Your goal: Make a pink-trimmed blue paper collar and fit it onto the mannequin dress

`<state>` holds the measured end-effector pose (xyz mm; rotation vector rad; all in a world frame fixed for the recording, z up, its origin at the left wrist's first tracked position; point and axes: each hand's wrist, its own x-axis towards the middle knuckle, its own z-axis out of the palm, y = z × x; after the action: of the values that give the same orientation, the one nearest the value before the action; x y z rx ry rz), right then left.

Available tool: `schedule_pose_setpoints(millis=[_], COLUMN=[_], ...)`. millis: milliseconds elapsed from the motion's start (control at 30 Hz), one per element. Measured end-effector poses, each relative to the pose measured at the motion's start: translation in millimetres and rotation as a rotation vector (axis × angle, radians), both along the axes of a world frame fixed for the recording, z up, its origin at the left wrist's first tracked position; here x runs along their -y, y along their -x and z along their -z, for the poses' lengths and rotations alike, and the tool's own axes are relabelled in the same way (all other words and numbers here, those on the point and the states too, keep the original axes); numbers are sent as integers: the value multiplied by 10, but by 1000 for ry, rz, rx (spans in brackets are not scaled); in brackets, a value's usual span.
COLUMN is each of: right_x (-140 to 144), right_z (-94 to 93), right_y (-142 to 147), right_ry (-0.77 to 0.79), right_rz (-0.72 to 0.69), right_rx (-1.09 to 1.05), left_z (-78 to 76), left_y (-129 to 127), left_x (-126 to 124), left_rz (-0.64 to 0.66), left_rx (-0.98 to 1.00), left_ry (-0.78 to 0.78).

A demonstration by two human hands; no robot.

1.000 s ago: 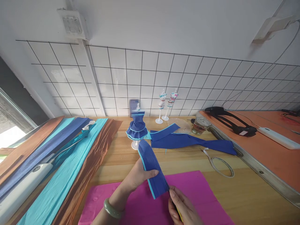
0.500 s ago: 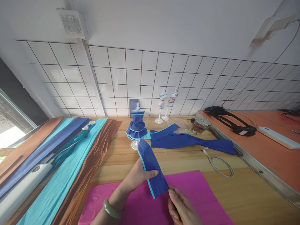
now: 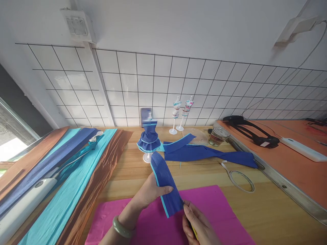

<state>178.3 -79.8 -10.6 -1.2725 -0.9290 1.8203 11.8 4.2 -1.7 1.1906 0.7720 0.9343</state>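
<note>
My left hand [image 3: 155, 192] grips a dark blue crepe paper strip [image 3: 167, 177] with a light blue edge, its thumb lying on top. The strip's far end curls over. My right hand [image 3: 196, 221] is closed around scissors [image 3: 194, 232], mostly hidden in the palm, with a bit of yellow handle showing. Their dark blades lie at the strip's right edge. Under both hands spreads a magenta sheet [image 3: 214, 207]. Just beyond the strip stands a small dress form [image 3: 149, 136] in a tiered dark blue dress with light blue trim.
More dark blue strips [image 3: 189, 153] lie behind the hands. A roll of white tape [image 3: 241, 182] and a glass of liquid [image 3: 219, 136] are to the right. Two small dress forms [image 3: 175, 114] stand at the back. Coloured crepe sheets [image 3: 76, 183] and a white device [image 3: 30, 200] occupy the left.
My right hand has shifted very slightly and more of the yellow handle shows. The left hand and the strip are almost unmoved.
</note>
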Motion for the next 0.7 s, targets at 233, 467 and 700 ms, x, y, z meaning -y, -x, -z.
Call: schedule_pose_setpoints(millis=[233,467,700], right_x=[-41,-56,-65], right_z=[25,38,-26], right_y=[44,55,71], right_ry=[9,16,35], right_rz=[18,24,46], right_rx=[-22,-38,-35], left_z=[-7,-4,-34], left_y=[1,-9,-11], left_x=[4,16,24], left_rz=[13,21,33], left_rx=[-13,-12,1], left_ry=[-12,-30,-33])
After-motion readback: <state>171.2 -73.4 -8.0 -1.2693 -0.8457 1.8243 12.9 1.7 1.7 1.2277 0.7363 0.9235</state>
